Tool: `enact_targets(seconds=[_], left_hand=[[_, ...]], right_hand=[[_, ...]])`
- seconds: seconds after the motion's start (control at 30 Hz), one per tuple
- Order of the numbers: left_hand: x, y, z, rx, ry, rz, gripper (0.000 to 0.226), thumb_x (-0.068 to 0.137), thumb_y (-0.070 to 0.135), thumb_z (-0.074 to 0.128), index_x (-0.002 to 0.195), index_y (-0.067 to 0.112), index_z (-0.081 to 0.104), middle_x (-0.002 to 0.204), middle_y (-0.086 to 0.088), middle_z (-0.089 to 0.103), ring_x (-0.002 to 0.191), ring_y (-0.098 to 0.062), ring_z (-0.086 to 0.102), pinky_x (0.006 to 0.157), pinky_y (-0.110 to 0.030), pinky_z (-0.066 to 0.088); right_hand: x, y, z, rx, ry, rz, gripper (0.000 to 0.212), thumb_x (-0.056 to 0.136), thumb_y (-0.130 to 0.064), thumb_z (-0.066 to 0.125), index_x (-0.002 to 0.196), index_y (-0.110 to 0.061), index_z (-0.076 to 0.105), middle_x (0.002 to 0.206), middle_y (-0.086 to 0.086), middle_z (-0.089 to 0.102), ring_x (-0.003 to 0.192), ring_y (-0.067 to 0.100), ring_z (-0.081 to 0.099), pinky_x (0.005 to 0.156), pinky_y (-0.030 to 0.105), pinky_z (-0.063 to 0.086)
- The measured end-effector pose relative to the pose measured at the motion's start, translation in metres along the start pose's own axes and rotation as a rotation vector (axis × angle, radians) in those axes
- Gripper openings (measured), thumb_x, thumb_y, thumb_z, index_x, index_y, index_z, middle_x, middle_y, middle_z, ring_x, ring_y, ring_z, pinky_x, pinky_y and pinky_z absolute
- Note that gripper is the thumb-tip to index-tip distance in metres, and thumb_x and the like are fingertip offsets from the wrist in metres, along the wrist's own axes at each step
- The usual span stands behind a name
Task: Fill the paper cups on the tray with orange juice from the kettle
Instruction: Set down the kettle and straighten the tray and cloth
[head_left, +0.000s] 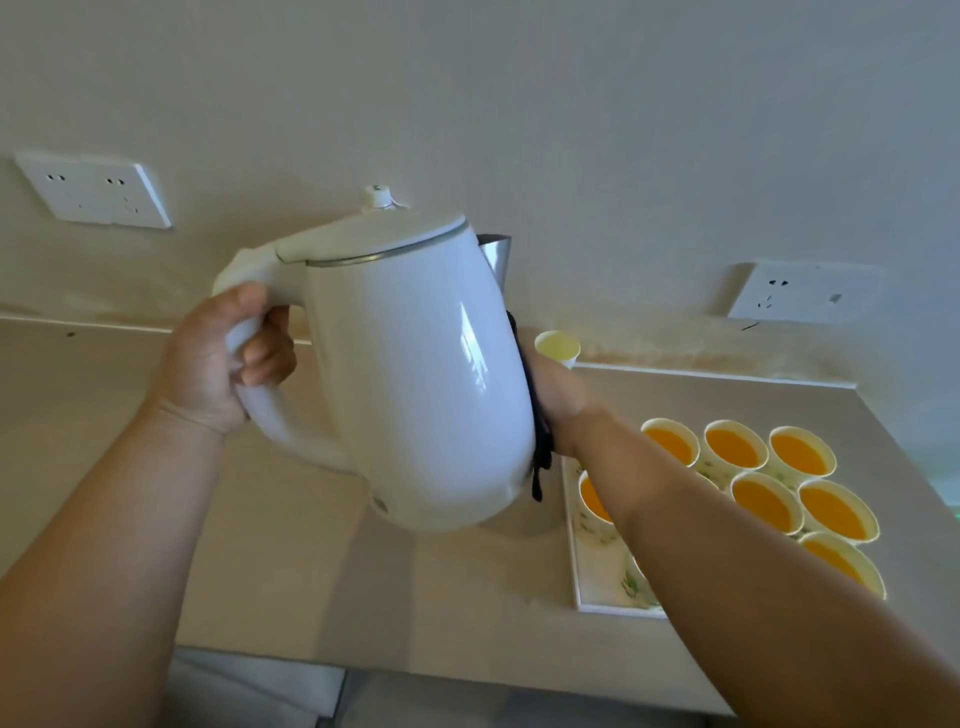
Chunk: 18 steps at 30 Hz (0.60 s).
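Counter (291, 545) room lies mostly to the left of the tray (575, 561), where a broad stretch of pale, smooth top runs from the wall (519, 104) to the near edge. On the right the top narrows toward a slanting side edge, and the tray sits close to it, its raised white rim square to the near edge. On the tray, paper cups (735, 444) stand packed rim to rim, those in view filled almost to the brim with orange juice (766, 501). They are round and white, with a faint green print on the sides.

The kettle (415, 374) is lifted off the counter, in front of the wall and left of the tray, tilted back toward its handle with the metal spout (496, 260) raised. Its body is glossy white and egg-shaped, its lid ringed in metal. The left hand (218, 358) is clenched round the curved handle. The right forearm crosses over the tray's near cups, and the right hand (556, 395) lies at the far side of the kettle, its fingers hidden; whether it grasps anything cannot be told. A dark band (537, 457) hangs at that wrist. A lone cup (557, 347), pale inside, shows just above the right hand, below the spout. Two white sockets (93, 189) are set in the wall, one at each side, and a small white cap (378, 196) peeks over the lid
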<state>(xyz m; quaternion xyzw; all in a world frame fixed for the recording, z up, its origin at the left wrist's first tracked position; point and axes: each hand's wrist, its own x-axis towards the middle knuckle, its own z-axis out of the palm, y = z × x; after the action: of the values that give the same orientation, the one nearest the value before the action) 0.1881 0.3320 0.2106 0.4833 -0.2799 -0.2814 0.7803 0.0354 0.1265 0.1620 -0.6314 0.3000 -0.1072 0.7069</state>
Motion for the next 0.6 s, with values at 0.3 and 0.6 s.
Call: enact_targets(seconds=[0.3, 0.6], left_hand=[[-0.004, -0.024, 0.008, 0.157, 0.342, 0.031, 0.032, 0.075, 0.033, 0.052, 0.046, 0.023, 0.054, 0.034, 0.009, 0.034, 0.027, -0.007, 0.03, 0.036, -0.015, 0.026], [-0.018, -0.037, 0.005, 0.177, 0.279, 0.059, 0.032, 0.073, 0.017, 0.047, 0.042, 0.022, 0.052, 0.034, 0.007, 0.033, 0.025, -0.009, 0.028, 0.047, -0.028, 0.014]], right_hand=[[-0.015, 0.027, 0.039, -0.239, 0.349, -0.369, 0.048, 0.096, -0.052, 0.024, 0.139, -0.039, 0.042, 0.148, -0.014, 0.038, 0.136, 0.002, 0.03, 0.113, 0.023, 0.016], [-0.01, 0.054, 0.068, 0.044, 0.398, -0.315, 0.041, 0.093, -0.051, 0.034, 0.133, -0.058, 0.033, 0.147, -0.022, 0.034, 0.134, -0.001, 0.028, 0.116, 0.027, 0.016]])
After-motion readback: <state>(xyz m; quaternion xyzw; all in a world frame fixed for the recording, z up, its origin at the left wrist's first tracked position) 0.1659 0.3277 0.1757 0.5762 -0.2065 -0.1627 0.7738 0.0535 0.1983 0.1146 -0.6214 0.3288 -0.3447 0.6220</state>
